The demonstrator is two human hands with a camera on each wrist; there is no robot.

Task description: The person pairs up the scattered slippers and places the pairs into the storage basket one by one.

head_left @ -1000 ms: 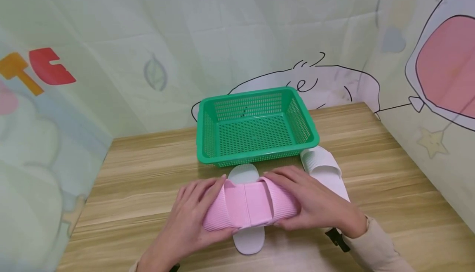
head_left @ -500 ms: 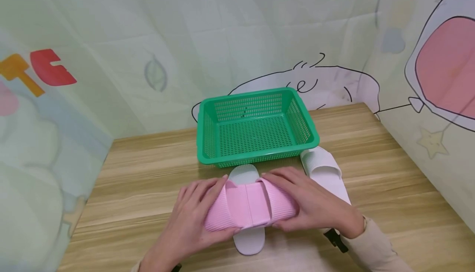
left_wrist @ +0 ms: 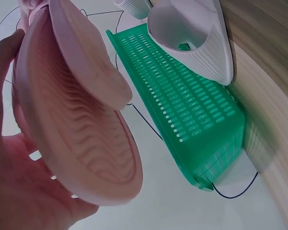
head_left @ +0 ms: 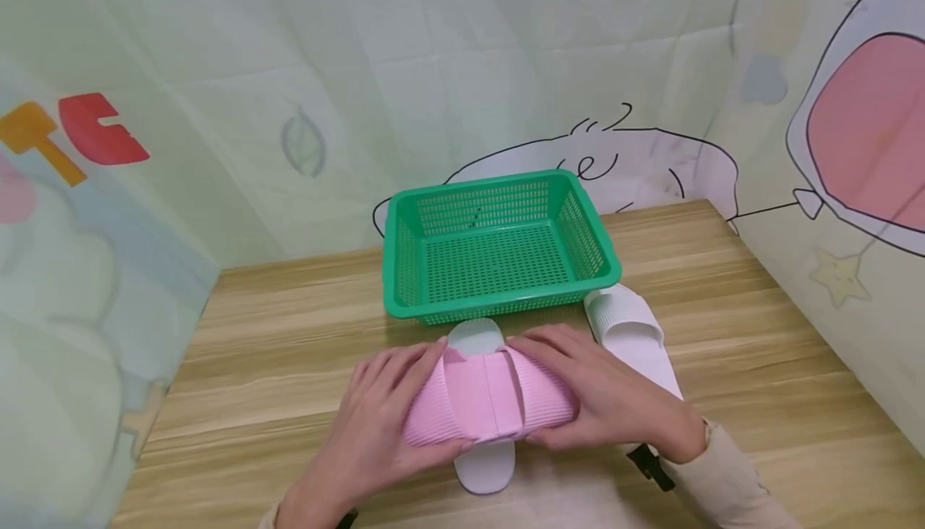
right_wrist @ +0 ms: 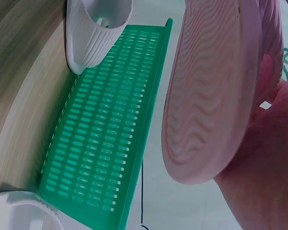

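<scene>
A pair of pink ribbed slide slippers is held up between the two hands, with their edges meeting in the middle. My left hand (head_left: 383, 417) grips the left pink slipper (head_left: 428, 410) around its strap. On the other side, my right hand (head_left: 603, 396) holds the right pink slipper (head_left: 547, 395) the same way. Wavy-treaded pink soles (left_wrist: 93, 139) face the camera in the left wrist view. Below the pair lies a white slipper (head_left: 486, 469), its middle hidden behind the pink ones. A second white slipper (head_left: 636, 344) lies to the right, partly covered by the right forearm.
A green perforated plastic basket (head_left: 499, 299) stands at the back of the wooden table (head_left: 289, 328), just beyond the slippers. Behind the table hangs a printed cloth backdrop (head_left: 289, 55), which also runs along both sides.
My left hand has shifted slightly to the right and the right hand slightly left. The line where the pink slippers meet has moved a little right and tilted. The white slippers and basket stay put.
</scene>
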